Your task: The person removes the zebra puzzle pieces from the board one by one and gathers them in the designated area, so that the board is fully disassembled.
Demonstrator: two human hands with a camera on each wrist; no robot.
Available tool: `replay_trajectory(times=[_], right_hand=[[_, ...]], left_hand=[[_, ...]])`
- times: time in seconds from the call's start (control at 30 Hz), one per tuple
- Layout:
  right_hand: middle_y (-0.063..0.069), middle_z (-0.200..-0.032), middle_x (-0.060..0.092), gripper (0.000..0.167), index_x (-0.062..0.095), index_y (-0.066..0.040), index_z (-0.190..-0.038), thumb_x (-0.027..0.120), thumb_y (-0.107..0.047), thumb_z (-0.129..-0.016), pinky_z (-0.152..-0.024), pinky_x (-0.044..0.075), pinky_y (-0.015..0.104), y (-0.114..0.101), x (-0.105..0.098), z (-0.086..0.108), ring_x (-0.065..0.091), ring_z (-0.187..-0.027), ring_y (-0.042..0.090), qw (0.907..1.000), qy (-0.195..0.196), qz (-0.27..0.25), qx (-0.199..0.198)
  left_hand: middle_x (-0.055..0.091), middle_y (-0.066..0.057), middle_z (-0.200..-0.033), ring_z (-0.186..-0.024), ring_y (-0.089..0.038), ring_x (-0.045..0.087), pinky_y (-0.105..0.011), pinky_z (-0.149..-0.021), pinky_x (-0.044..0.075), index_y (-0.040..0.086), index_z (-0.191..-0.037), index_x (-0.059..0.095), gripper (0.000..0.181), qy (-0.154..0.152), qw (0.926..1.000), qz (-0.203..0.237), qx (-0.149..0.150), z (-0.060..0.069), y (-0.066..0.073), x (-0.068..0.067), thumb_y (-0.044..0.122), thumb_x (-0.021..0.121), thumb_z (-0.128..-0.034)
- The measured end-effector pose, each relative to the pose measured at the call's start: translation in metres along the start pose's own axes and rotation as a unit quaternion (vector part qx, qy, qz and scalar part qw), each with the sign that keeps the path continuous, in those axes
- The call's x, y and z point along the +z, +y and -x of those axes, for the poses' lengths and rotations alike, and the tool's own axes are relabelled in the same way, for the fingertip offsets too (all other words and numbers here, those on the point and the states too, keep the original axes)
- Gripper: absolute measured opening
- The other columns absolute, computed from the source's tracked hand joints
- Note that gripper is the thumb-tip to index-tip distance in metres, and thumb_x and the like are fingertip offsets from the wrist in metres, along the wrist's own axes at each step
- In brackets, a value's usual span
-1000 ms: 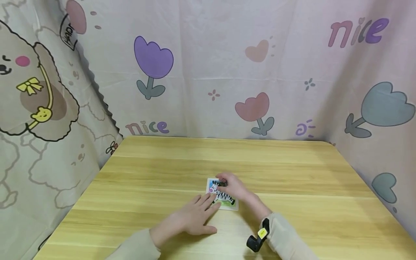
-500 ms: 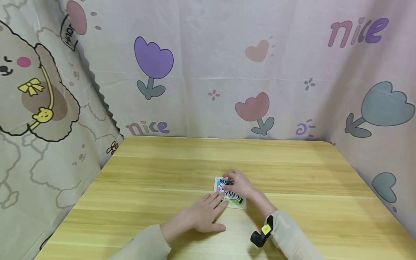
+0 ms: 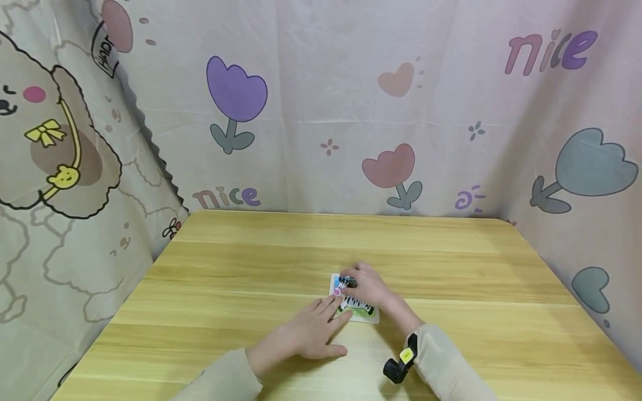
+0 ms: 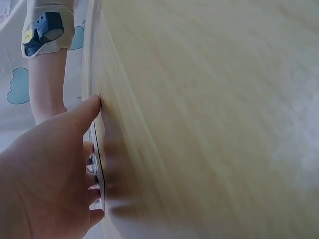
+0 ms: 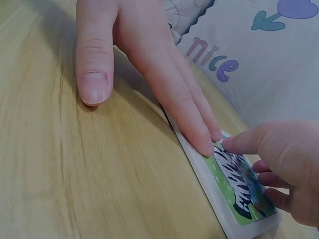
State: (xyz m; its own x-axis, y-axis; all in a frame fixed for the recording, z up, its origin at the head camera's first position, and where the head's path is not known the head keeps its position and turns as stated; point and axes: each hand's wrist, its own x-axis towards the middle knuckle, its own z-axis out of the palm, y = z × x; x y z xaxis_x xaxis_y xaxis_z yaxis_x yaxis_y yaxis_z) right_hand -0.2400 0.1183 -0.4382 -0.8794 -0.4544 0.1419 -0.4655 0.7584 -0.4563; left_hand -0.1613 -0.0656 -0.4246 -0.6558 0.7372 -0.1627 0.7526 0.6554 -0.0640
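A small, flat, white-framed zebra puzzle lies on the wooden table. My left hand is spread palm down, its straight fingertips resting on the puzzle's left and lower edge. The left thumb sticks out to the side, over the wood. From the right, my right hand reaches over the puzzle's top with bent fingers. In the right wrist view the right thumb touches the zebra picture near the left fingertips, and the other fingers curl along the far side. It appears to pinch a piece at the zebra's head; that piece is mostly hidden.
The wooden table extends around both hands. Behind it hangs a pale curtain printed with flowers, and another cloth covers the left side. A black camera is strapped to the right wrist.
Both hands and the puzzle shifted slightly right between the first two frames. Since then the right thumb and fingers have moved a little left over the zebra's head, while the left hand stays nearly still.
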Motion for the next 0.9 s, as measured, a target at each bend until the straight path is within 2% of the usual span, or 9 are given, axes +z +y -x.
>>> replay_trajectory(times=[0.33, 0.5, 0.73, 0.9], right_hand=[[0.009, -0.106, 0.054, 0.035, 0.064, -0.006, -0.111, 0.071, -0.023, -0.081, -0.084, 0.046, 0.041, -0.007, -0.002, -0.003, 0.051, -0.096, 0.023, 0.9997, -0.011, 0.023, -0.001], [0.008, -0.105, 0.054, 0.033, 0.063, -0.005, -0.108, 0.071, -0.023, -0.081, -0.084, 0.046, 0.040, -0.006, -0.001, -0.007, 0.051, -0.096, 0.022, 0.9996, -0.015, 0.024, 0.003], [0.006, -0.103, 0.053, 0.034, 0.062, -0.005, -0.106, 0.072, -0.023, -0.080, -0.086, 0.045, 0.038, -0.008, -0.001, -0.010, 0.051, -0.094, 0.021, 0.9992, -0.031, -0.003, 0.026], [0.004, -0.099, 0.053, 0.033, 0.060, -0.005, -0.103, 0.075, -0.021, -0.078, -0.085, 0.047, 0.037, -0.008, 0.000, -0.011, 0.052, -0.091, 0.020, 0.9992, -0.025, -0.016, 0.028]], left_hand=[[0.013, -0.016, -0.153, -0.139, -0.030, 0.013, -0.043, -0.111, 0.018, 0.016, -0.148, 0.026, 0.075, 0.000, 0.9998, 0.021, 0.002, -0.002, -0.001, 0.004, 0.063, 0.034, -0.0903], [0.013, -0.015, -0.153, -0.139, -0.029, 0.014, -0.043, -0.111, 0.019, 0.017, -0.148, 0.026, 0.075, 0.000, 0.9999, 0.015, -0.002, -0.003, 0.000, 0.001, 0.064, 0.033, -0.0901], [0.016, -0.015, -0.152, -0.139, -0.028, 0.015, -0.042, -0.111, 0.019, 0.018, -0.148, 0.026, 0.074, -0.002, 0.9999, 0.011, -0.002, -0.003, -0.001, 0.003, 0.064, 0.033, -0.0900], [0.017, -0.014, -0.152, -0.139, -0.028, 0.016, -0.042, -0.111, 0.019, 0.019, -0.148, 0.027, 0.073, 0.001, 1.0000, 0.007, 0.001, -0.003, -0.001, 0.004, 0.063, 0.033, -0.0902]])
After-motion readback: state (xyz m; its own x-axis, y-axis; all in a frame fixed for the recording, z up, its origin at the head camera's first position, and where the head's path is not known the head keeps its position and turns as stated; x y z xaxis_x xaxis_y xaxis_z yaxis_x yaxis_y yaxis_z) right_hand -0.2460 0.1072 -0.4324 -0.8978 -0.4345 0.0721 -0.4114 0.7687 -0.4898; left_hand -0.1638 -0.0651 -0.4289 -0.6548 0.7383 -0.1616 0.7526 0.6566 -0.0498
